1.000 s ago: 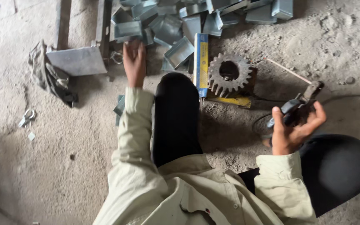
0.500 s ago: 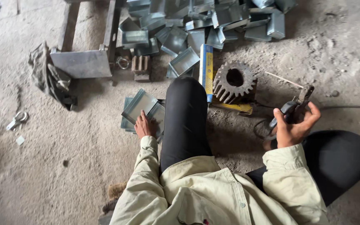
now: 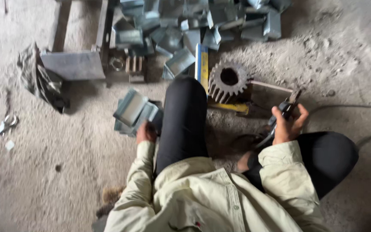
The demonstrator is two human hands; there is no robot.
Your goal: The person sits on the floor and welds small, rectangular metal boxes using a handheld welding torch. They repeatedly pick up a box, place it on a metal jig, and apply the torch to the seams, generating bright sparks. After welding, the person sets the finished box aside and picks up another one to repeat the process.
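Observation:
I sit on a dusty concrete floor with one knee drawn up in black trousers. My left hand (image 3: pixel 146 131) rests low beside that knee, its fingers on a small stack of bent grey metal pieces (image 3: pixel 135 112). My right hand (image 3: pixel 289 124) is raised at the right and grips a dark welding electrode holder (image 3: pixel 285 110) with a thin rod sticking up. A large toothed steel gear (image 3: pixel 227 80) lies in front of my knee, between a blue-and-yellow bar (image 3: pixel 201 64) and a yellow strip.
A heap of similar bent metal pieces (image 3: pixel 194 25) spreads along the top. A flat steel plate (image 3: pixel 73 65) and a dark rag (image 3: pixel 37 81) lie at the left, with a small clamp (image 3: pixel 6 123) further left. A cable (image 3: pixel 357 107) runs off right.
My left hand has pulled back from the far heap to the small stack beside my knee. The right hand stays on the holder. The view has tilted slightly downward.

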